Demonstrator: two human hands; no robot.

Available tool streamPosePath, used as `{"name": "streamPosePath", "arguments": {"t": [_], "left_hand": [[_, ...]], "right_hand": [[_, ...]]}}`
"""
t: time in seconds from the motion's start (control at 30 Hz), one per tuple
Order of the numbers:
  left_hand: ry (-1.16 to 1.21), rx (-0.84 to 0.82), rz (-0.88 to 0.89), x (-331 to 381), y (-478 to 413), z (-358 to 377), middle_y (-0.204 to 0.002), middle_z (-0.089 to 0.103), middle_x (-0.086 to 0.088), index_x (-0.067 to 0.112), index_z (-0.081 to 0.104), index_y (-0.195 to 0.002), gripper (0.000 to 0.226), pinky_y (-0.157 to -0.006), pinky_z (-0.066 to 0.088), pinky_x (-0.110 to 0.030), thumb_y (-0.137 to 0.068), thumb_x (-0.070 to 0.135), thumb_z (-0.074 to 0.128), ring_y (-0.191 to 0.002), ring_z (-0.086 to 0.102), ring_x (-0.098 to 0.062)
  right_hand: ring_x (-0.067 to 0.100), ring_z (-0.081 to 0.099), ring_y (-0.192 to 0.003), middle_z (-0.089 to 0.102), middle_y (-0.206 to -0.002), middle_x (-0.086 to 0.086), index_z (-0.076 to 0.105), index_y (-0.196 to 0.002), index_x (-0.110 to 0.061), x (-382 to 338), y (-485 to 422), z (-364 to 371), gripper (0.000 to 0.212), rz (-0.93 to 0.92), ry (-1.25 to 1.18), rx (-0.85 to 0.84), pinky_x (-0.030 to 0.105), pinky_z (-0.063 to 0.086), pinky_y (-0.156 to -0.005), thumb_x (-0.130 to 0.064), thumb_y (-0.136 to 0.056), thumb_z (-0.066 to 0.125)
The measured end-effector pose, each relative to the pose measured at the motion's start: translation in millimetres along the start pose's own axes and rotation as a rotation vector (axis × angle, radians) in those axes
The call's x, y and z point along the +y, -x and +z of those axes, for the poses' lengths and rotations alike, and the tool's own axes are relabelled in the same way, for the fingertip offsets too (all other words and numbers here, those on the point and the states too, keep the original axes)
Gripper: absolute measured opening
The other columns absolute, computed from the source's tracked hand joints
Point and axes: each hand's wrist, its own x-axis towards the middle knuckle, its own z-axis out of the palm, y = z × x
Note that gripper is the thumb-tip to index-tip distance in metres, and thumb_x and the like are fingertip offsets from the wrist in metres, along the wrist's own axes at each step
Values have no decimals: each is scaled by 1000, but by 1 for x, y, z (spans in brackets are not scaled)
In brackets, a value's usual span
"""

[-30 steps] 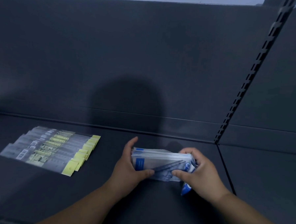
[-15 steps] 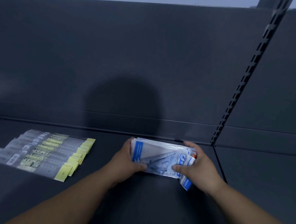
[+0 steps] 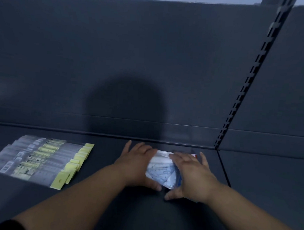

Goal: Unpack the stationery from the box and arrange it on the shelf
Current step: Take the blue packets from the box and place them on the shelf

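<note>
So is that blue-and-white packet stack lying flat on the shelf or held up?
Lying flat: the packet stack rests on the shelf, with left hand and right hand spread over it.

Left hand [image 3: 136, 164] and right hand [image 3: 192, 175] are bare, as are both forearms. A dark sleeve [image 3: 2, 225] shows on the left arm at the bottom-left corner.

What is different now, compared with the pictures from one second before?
The stack of blue-and-white packets was laid flat on the shelf, nearer the back wall. The left hand and the right hand gave up their grip and press on it with straight fingers. The yellow-tabbed packets stayed.
</note>
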Motion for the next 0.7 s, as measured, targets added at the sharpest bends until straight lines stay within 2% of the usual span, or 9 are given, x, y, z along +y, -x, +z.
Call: {"name": "streamPosePath", "arguments": {"t": [0.07,0.13,0.23,0.3,0.37,0.43,0.53,0.63,0.7], "left_hand": [[-38,99,-17,1,10,6,-150,24,9,29,21,-147,108,-116,-14,-43,-60,76,65,-142,12,-11],[-43,149,-51,2,21,10,-148,27,8,28,23,-145,106,-116,-15,-42,-59,76,65,-141,14,-10],[-8,96,-78,6,32,9,-158,5,5,26,6,-150,125,-116,-17,-44,-54,83,61,-146,-6,-12],[28,58,-68,7,34,9,-159,-12,7,25,-4,-152,125,-116,-17,-42,-59,86,54,-145,-18,-11],[10,7,-34,7,35,12,-159,-15,7,25,-6,-152,114,-117,-15,-40,-69,81,50,-145,-19,-12],[17,-42,-8,6,38,18,-159,-15,7,28,-6,-152,103,-118,-12,-39,-78,74,48,-145,-17,-12],[98,-16,39,2,42,23,-159,-14,11,34,1,-151,82,-118,-12,-34,-88,66,42,-144,-18,-8],[128,3,58,0,46,31,-158,-16,14,41,1,-150,72,-117,-13,-32,-91,63,38,-144,-20,-7],[77,2,57,-1,45,37,-157,-18,15,43,-4,-149,74,-116,-14,-31,-91,65,35,-143,-21,-8]], "right_hand": [[5,11,-144,18,-156,-16,15,-151,-36,1,4,3,116,-12,-37,59,42,-15,-116,-75,-57,70],[2,15,-142,24,-153,-18,19,-149,-39,2,7,5,111,-33,-58,118,39,-16,-116,-75,-57,70],[5,4,-146,10,-159,-14,11,-152,-36,1,8,5,119,-55,-40,125,39,-20,-114,-78,-56,68],[8,-3,-148,-1,-162,-10,4,-154,-32,-2,9,6,123,-59,-18,67,39,-19,-116,-80,-58,65],[8,0,-148,0,-162,-9,8,-154,-30,-5,11,9,117,-56,-18,32,38,-12,-119,-77,-63,65],[7,6,-146,5,-161,-11,18,-151,-32,-7,15,11,110,-43,-52,66,34,-6,-120,-75,-62,67],[6,5,-146,1,-160,-13,27,-145,-33,-6,22,18,107,-26,-97,114,32,-4,-120,-76,-57,70],[7,-11,-147,-15,-158,-17,7,-151,-37,-5,26,30,116,-44,-121,64,33,-10,-119,-81,-59,63],[7,-18,-145,-21,-157,-19,-4,-151,-41,-4,26,36,111,-50,-111,14,32,-12,-118,-82,-66,55]]}}
